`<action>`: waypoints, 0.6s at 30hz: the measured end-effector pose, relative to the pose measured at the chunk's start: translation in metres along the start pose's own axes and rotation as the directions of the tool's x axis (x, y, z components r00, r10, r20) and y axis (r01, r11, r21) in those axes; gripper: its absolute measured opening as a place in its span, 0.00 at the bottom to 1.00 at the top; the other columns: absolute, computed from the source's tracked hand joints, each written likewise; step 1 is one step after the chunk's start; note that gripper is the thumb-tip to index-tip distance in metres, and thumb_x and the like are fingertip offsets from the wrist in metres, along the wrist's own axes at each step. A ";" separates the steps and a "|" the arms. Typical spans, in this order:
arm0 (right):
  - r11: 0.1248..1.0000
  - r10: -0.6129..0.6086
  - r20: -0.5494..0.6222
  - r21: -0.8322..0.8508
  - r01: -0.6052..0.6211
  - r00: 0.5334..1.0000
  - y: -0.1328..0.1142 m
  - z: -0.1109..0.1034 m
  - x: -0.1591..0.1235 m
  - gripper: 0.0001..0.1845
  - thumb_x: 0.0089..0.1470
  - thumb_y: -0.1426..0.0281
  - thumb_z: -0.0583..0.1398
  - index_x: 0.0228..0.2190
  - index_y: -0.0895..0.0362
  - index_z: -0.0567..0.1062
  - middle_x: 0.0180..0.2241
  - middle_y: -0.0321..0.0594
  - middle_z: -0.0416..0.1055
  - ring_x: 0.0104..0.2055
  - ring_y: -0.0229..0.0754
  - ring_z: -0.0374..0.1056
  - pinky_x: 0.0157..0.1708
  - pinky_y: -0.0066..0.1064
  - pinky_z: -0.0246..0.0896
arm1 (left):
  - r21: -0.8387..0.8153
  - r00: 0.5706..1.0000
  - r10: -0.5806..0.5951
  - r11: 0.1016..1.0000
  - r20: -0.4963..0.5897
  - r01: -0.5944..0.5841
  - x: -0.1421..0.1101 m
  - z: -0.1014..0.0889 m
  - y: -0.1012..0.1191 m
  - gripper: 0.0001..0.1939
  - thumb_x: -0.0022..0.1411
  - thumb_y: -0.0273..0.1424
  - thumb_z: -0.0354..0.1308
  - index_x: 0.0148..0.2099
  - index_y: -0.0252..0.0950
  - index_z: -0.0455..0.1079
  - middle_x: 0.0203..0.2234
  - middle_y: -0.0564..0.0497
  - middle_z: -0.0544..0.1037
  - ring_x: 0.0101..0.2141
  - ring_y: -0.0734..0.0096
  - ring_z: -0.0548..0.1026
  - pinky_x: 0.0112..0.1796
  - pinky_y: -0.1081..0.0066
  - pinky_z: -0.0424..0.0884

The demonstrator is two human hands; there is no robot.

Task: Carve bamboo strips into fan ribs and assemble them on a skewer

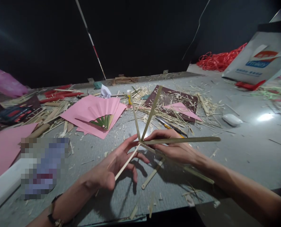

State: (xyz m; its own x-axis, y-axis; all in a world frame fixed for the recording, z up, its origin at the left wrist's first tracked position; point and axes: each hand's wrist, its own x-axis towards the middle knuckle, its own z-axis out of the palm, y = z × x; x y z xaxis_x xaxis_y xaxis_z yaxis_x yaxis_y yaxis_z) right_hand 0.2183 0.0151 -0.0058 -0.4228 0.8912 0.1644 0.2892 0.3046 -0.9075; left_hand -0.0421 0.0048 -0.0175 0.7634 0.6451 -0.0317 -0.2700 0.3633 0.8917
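Note:
Several narrow bamboo slats fan out from one meeting point between my hands, like the ribs of a folding fan. At that joint the fingers of my right hand pinch them, and one long slat runs out across this hand to the right. A thin pale bamboo stick slants from the joint down to the thumb of my left hand. That hand steadies it between thumb and index finger, its other fingers spread. Below lies a loose slat with a hole at one end.
A pink paper fan with green ribs lies on pink sheets. Behind my right hand is a yellow utility knife. Bamboo shavings surround a brown sheet and a glue stick. A white mouse and a white bag are right.

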 end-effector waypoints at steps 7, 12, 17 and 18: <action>1.000 -0.004 0.003 -0.002 0.004 1.000 -0.004 0.000 -0.001 0.07 0.62 0.67 0.64 0.40 0.55 0.82 0.34 0.38 0.80 0.35 0.42 0.75 0.33 0.32 0.65 | 0.043 0.999 0.027 0.999 -0.017 -0.026 0.001 -0.008 -0.011 0.65 0.35 0.51 0.81 0.73 0.49 0.58 0.61 0.35 0.68 0.42 0.52 0.77 0.29 0.68 0.78; 0.999 0.032 0.029 0.040 -0.033 0.999 -0.005 -0.002 -0.002 0.07 0.63 0.67 0.65 0.42 0.55 0.82 0.36 0.40 0.80 0.37 0.43 0.75 0.36 0.32 0.67 | 0.023 0.998 0.066 0.998 0.001 -0.066 0.002 -0.005 -0.008 0.65 0.36 0.58 0.77 0.73 0.45 0.58 0.57 0.37 0.71 0.38 0.57 0.76 0.26 0.70 0.73; 0.967 -0.024 0.059 0.255 0.008 0.998 0.009 0.001 -0.002 0.16 0.62 0.60 0.68 0.47 0.56 0.78 0.40 0.42 0.79 0.40 0.44 0.76 0.39 0.33 0.71 | -0.108 0.995 0.099 0.989 -0.020 -0.101 0.000 0.009 0.006 0.57 0.51 0.68 0.60 0.72 0.36 0.58 0.52 0.37 0.73 0.38 0.59 0.73 0.25 0.72 0.69; 0.953 -0.016 0.065 0.302 -0.005 0.998 0.011 0.001 -0.001 0.17 0.63 0.60 0.68 0.48 0.56 0.77 0.41 0.42 0.79 0.41 0.44 0.76 0.40 0.34 0.71 | -0.127 0.995 0.101 0.987 -0.023 -0.103 0.000 0.011 0.008 0.56 0.52 0.69 0.58 0.71 0.35 0.59 0.53 0.37 0.73 0.38 0.60 0.73 0.25 0.73 0.68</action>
State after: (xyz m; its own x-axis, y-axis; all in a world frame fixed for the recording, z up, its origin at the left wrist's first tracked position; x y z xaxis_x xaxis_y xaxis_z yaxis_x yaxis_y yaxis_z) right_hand 0.2210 0.0170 -0.0169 -0.4826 0.8624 0.1529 0.0180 0.1843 -0.9827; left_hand -0.0379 0.0003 -0.0059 0.7188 0.6936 0.0483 -0.4195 0.3773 0.8256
